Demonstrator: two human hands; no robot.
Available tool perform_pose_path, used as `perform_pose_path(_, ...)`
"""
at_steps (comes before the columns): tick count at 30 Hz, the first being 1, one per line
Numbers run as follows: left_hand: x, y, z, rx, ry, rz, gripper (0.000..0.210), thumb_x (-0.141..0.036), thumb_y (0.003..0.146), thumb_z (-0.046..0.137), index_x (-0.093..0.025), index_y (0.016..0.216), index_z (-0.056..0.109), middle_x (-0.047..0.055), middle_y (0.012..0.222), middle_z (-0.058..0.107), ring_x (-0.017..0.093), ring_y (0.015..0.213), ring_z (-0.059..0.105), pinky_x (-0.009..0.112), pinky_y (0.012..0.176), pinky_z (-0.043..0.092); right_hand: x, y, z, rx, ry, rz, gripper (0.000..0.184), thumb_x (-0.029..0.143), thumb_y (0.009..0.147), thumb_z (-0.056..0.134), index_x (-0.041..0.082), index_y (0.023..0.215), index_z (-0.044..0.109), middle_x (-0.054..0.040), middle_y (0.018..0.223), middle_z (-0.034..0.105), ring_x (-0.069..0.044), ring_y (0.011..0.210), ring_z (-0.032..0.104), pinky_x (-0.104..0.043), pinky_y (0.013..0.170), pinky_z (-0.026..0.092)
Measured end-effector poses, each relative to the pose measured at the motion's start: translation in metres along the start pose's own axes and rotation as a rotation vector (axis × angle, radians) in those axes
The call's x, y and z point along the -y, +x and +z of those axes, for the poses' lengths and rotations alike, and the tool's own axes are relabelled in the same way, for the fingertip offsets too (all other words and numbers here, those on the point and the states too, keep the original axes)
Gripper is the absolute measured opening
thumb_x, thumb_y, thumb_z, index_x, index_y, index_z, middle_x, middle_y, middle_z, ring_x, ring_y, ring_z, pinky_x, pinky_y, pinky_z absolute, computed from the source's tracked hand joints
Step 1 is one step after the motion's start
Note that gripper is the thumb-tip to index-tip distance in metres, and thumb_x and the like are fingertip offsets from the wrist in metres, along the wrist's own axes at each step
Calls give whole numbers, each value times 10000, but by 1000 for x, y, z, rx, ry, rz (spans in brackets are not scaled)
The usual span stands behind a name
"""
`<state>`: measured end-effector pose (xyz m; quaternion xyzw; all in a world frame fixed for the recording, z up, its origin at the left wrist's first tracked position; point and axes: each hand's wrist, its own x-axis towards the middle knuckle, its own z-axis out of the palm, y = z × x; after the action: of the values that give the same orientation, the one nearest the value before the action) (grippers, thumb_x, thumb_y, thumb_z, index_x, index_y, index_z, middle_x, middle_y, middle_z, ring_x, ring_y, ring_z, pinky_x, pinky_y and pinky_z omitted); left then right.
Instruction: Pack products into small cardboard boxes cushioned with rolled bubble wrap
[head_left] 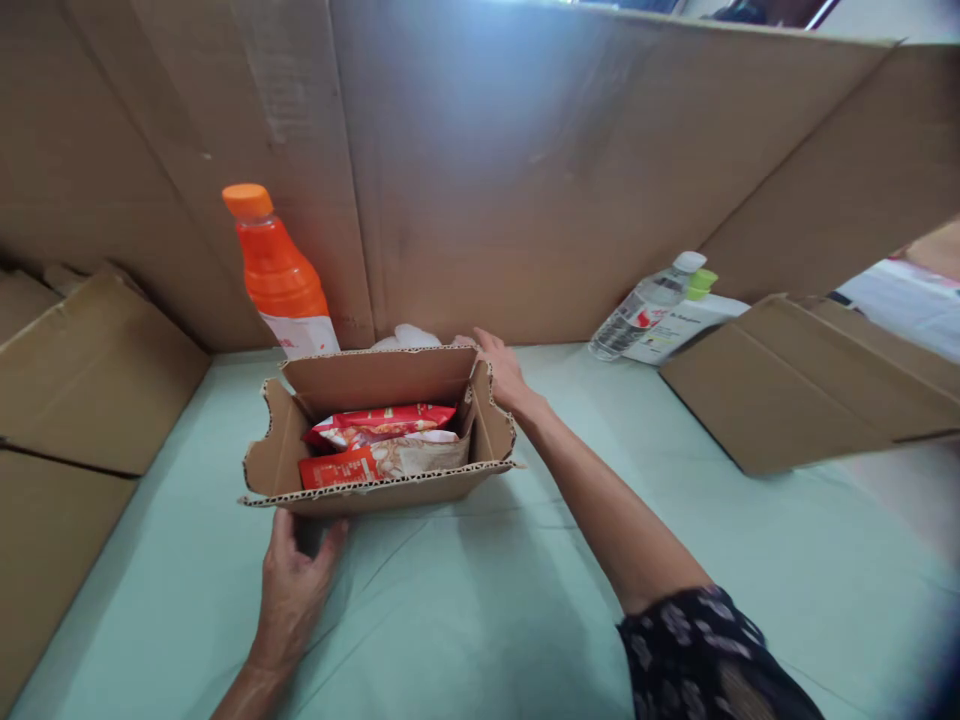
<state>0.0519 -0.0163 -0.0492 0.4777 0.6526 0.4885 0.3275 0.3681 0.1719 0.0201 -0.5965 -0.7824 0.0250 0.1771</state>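
An open cardboard box (382,497) with ragged cut edges is in the middle of the cloth. Inside lie a red and white packet (382,425) and, in front of it, a red and beige packet (409,457). My left hand (296,580) grips the box low at its front left corner, thumb apart from the fingers, some fingertips hidden beneath the rim. Round the far right corner reaches my right hand (499,370), holding the back side; its fingers are partly hidden behind the cardboard.
An orange bottle (281,270) stands behind the box, near a white crumpled thing (412,338). At the right, a clear bottle (637,310) leans by a white pack (679,325) with a green cap. Cardboard flaps (810,380) flank the green cloth (525,600); a tall cardboard wall (525,180) closes the back.
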Motion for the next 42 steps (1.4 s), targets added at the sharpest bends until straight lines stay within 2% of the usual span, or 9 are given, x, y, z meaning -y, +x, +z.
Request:
perform_pose_path(5, 2, 2, 1, 2, -24, -46, 561, -528, 748, 739, -219, 1172, 540, 90, 1142, 652, 285, 1098, 623, 463, 1008, 466, -10, 20, -7, 21, -84, 70, 277, 126, 867, 572, 121, 1098, 724, -185, 1525, 476, -383, 1415, 383, -535, 1095, 363)
perform_pose_path(12, -18, 7, 5, -29, 65, -50, 755, -521, 615, 830, -234, 1227, 493, 98, 1199, 610, 328, 1203, 564, 524, 1083, 412, -39, -135, -62, -22, 423, 378, 340, 438, 906, 573, 138, 989, 709, -80, 900, 735, -237, 824, 662, -355, 734, 529)
perform_pose_path(21, -45, 32, 29, -100, -64, 7, 817, -357, 633, 816, -185, 1343, 449, 148, 1317, 560, 281, 1239, 538, 469, 1104, 393, 55, -248, -44, 203, 1353, 514, 525, 552, 821, 714, 175, 1186, 694, -114, 1109, 749, -257, 984, 701, -394, 930, 524)
perform_pose_path(24, -44, 0, 16, -159, -69, 20, 862, -381, 691, 783, -182, 1432, 389, 183, 1483, 444, 295, 1325, 483, 469, 1123, 370, 82, -252, -46, 391, 1441, 388, 543, 547, 820, 717, 168, 1209, 687, -110, 1078, 753, -252, 959, 702, -394, 904, 532)
perform_pose_path(27, -43, -52, -5, 6, -263, -22, 919, -456, 722, 767, -181, 1488, 339, 183, 1488, 477, 296, 1310, 525, 435, 1078, 427, 105, -247, -44, 520, 1514, 260, 536, 524, 822, 722, 166, 1218, 682, -94, 1063, 751, -226, 921, 702, -379, 899, 530)
perform_pose_path(31, -44, -103, -27, 320, -497, -355, 874, -467, 666, 808, -145, 1401, 462, 141, 1154, 714, 270, 989, 703, 365, 837, 547, 117, -239, -29, 560, 1440, 242, 532, 540, 820, 702, 159, 1191, 680, -95, 1036, 749, -227, 920, 703, -381, 881, 538)
perform_pose_path(36, -49, -123, -43, 291, -552, -473, 567, -406, 644, 823, -123, 1107, 661, 87, 964, 765, 222, 857, 715, 315, 799, 532, 126, -261, -37, 28, 895, 416, 304, 422, 888, 638, 190, 1075, 696, -101, 1056, 749, -233, 969, 694, -394, 880, 545)
perform_pose_path(39, -48, -135, -49, 298, -587, -515, 544, -382, 636, 832, -122, 1090, 681, 99, 1008, 770, 239, 908, 713, 334, 840, 529, 164, -282, -52, -42, 785, 125, 220, 313, 962, 554, 216, 1092, 703, -83, 1077, 743, -207, 978, 691, -360, 847, 559)
perform_pose_path(42, -43, -150, -56, 303, -580, -535, 505, -361, 661, 810, -116, 1083, 679, 89, 982, 771, 228, 861, 706, 329, 806, 531, 203, -285, -43, 150, 674, -248, 261, 252, 979, 529, 234, 1188, 684, -70, 1169, 728, -200, 1070, 668, -381, 922, 534)
